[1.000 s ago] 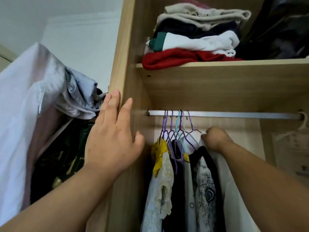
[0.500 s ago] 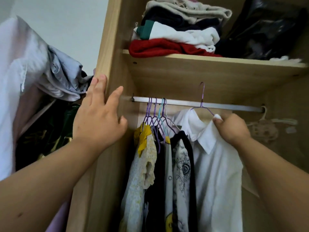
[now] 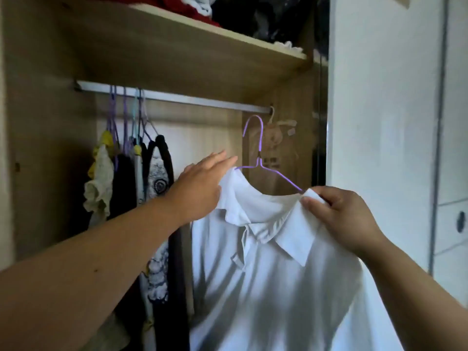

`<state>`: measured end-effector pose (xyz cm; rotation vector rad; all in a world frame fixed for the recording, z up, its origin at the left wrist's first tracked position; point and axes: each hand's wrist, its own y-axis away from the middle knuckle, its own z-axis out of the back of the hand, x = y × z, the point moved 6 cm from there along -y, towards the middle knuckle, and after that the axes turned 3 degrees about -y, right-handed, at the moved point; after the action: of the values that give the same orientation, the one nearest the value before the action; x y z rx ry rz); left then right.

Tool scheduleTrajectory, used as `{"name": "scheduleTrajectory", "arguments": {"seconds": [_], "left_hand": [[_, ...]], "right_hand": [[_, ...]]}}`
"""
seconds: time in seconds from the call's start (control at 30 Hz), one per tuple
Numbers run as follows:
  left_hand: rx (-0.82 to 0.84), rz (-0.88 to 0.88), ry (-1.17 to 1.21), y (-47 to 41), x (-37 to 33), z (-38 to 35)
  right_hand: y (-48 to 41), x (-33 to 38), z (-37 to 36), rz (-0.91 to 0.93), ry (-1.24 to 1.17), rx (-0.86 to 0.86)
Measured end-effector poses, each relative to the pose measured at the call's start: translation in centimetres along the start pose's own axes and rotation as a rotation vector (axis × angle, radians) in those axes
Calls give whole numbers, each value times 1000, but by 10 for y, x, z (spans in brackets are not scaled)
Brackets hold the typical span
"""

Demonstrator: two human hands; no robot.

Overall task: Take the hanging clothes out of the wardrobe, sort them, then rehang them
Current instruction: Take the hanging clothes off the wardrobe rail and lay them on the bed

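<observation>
We pinch white shirt [image 3: 266, 274] at shoulder with right hand [image 3: 339, 219]. Shirt sits on purple hanger [image 3: 258, 148], hook off and below rail [image 3: 177, 97]. Our left hand [image 3: 200, 183] flat, fingers straight, at shirt's other shoulder. Remaining clothes [image 3: 141, 178] hang bunched at rail's left end.

A wooden wardrobe [image 3: 48, 148] fills the left and middle. Its shelf [image 3: 177, 49] runs across the top, sloping down to the right in this view, and carries folded red cloth [image 3: 182, 7] and a dark bag [image 3: 273, 19]. Under it a metal rail [image 3: 192, 99] spans the sides, in front of a paler back panel [image 3: 202, 140]. A beige tag [image 3: 277, 134] hangs at the rail's right end. To the right stands a white panel [image 3: 379, 97], and past it white cabinet fronts with a dark round pull [image 3: 461, 221]. The wardrobe's inside is dim; the white surfaces are brighter.
</observation>
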<state>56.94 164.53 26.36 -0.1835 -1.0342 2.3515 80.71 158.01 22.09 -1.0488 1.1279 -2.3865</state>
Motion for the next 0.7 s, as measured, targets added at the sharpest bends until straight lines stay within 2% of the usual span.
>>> {"name": "scheduleTrajectory", "arguments": {"seconds": [0.1,0.17,0.27,0.47,0.6,0.7], "left_hand": [[183,31,263,3,-9,-51],[371,-13,382,14,-19,-87],[502,-98,502,42,-34,-128],[681,-248,800,133,-70,-177],[750,-302,910,203,-94,-201],[705,-377,917,245,-115,-190]], "right_hand": [[58,-1,19,-86,30,15],[95,3,31,-167,82,-21],[151,8,41,-310,184,-82],[280,9,26,-764,665,-194],[377,47,-16,-1016,714,-237],[445,90,-43,-1195,712,-269]]}}
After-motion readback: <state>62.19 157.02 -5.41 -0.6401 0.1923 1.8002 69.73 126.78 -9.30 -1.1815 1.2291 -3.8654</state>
